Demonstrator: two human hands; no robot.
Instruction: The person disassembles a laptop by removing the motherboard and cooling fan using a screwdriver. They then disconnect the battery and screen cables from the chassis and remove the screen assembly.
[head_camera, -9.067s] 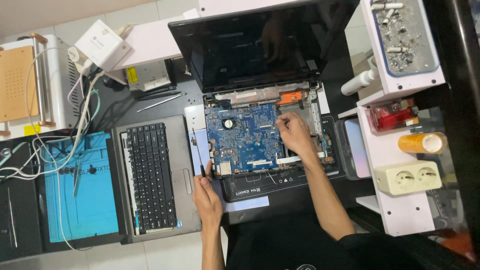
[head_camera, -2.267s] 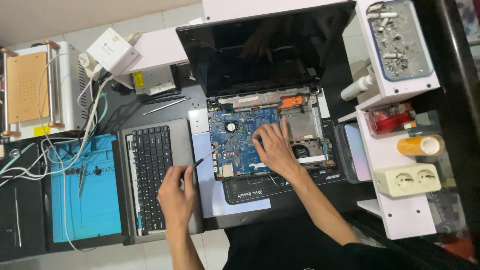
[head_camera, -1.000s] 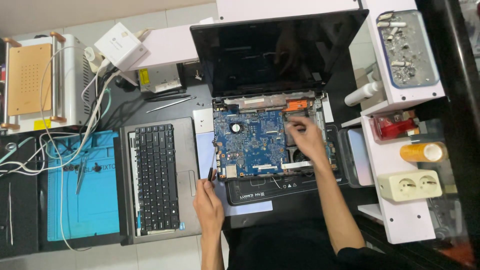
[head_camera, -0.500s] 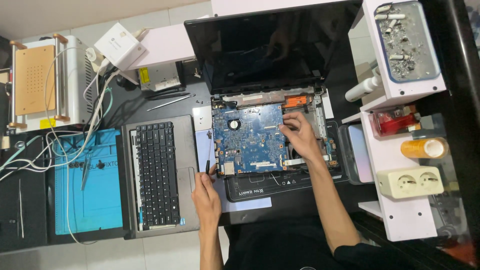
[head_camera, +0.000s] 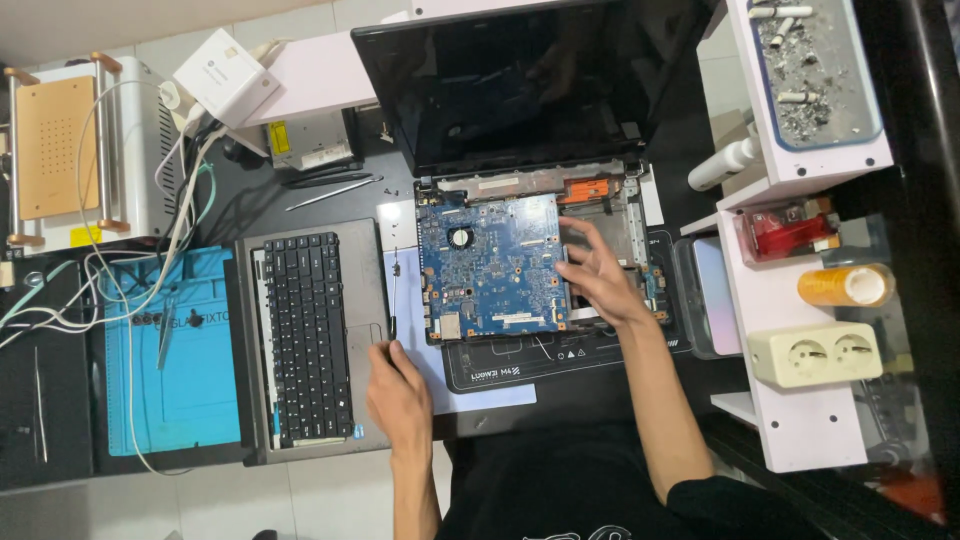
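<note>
The blue circuit board (head_camera: 490, 265), seated in the opened laptop base below the dark screen (head_camera: 520, 80), looks thin, stiff and fragile, best lifted by its bare edges; right hand (head_camera: 598, 280) rests spread on its right edge, left hand (head_camera: 398, 385) pinches a thin screwdriver (head_camera: 393, 300) left of it.
</note>
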